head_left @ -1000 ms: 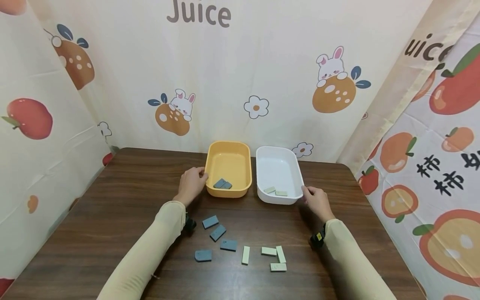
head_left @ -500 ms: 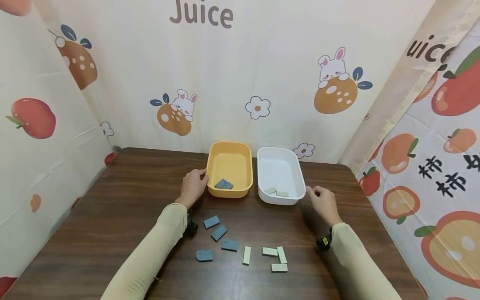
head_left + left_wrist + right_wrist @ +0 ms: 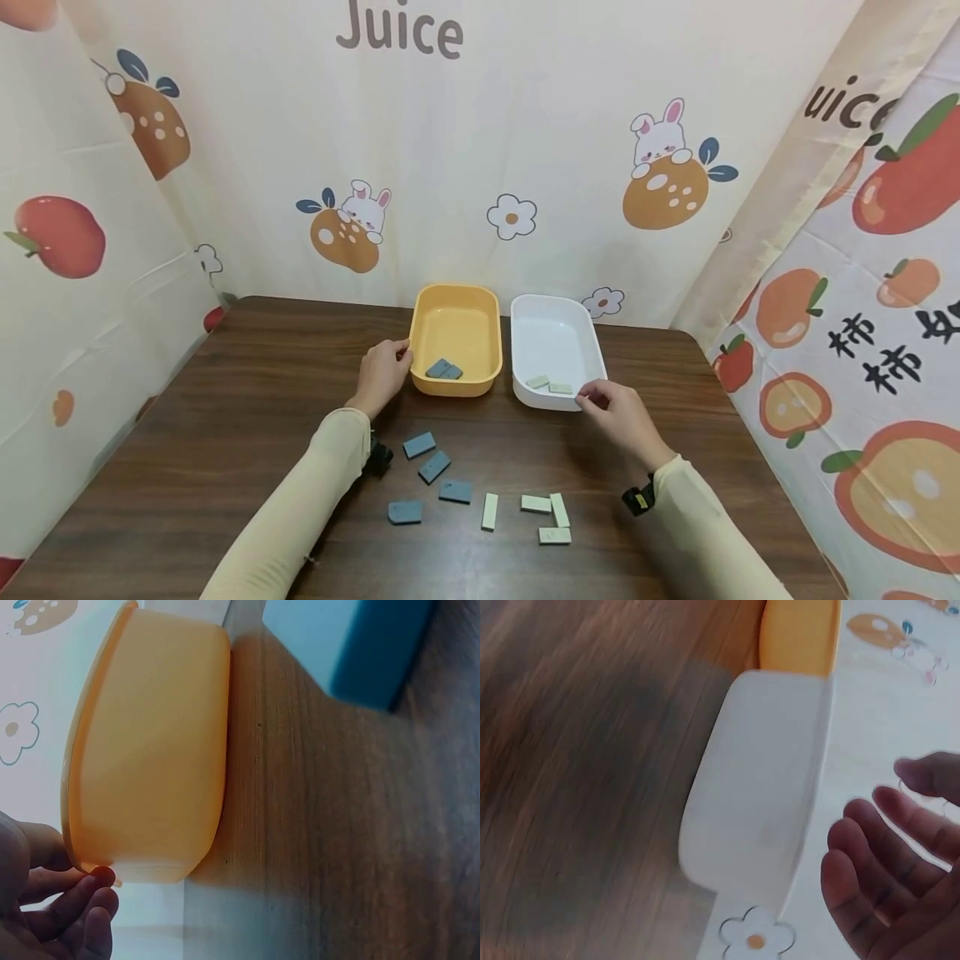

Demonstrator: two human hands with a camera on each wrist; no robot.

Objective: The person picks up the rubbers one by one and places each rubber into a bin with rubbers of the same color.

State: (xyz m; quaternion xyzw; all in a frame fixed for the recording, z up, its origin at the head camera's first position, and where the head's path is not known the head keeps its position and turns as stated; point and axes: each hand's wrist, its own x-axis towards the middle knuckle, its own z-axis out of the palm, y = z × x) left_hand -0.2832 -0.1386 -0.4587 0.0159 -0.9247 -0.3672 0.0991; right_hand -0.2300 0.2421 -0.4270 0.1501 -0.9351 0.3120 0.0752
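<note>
My left hand (image 3: 381,377) pinches the left rim of a yellow plastic bin (image 3: 457,388). In the left wrist view its fingers curl at the rim's lower end. Two dark blue-grey blocks (image 3: 444,369) lie inside that bin. To its right stands a white plastic bin (image 3: 553,325) with two pale green blocks (image 3: 549,385) in it. My right hand (image 3: 621,417) is over the white bin's near right corner. The right wrist view shows its fingers (image 3: 847,881) loosely bent, holding nothing, and apart from the white wall.
Several blue-grey blocks (image 3: 434,467) lie on the brown wooden table (image 3: 300,358) in front of the yellow bin. Several pale green blocks (image 3: 536,503) lie right of them. A printed curtain (image 3: 450,125) hangs behind and at both sides.
My right hand lets go of the white bin's right rim, draws slightly away, then moves left to its near corner. My left hand stays at the yellow bin; both bins stay put.
</note>
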